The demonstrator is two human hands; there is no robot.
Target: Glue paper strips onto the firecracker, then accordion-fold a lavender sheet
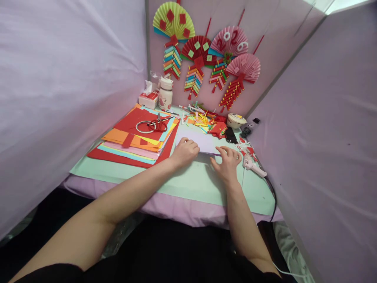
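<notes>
A sheet of lilac paper point(200, 140) lies in front of me on the table, with a darker purple fold or edge along its near side. My left hand point(186, 152) is closed at the sheet's near left corner, fingers curled over the edge; its thumb is hidden. At the near right corner, my right hand point(228, 162) has its thumb and fingers apart, a fingertip touching the paper edge. To the left, red-handled scissors point(157, 124) rest on a stack of coloured paper point(123, 135), beside a silver ring-shaped roll point(145, 127).
A white glue gun point(253, 166) with a black cord lies at the right. Paper scraps point(202, 118), a lidded bowl point(236, 120), a bottle point(165, 93) and a tissue box point(149, 99) stand at the back. Paper fan decorations point(199, 51) hang on the wall; cloth walls flank both sides.
</notes>
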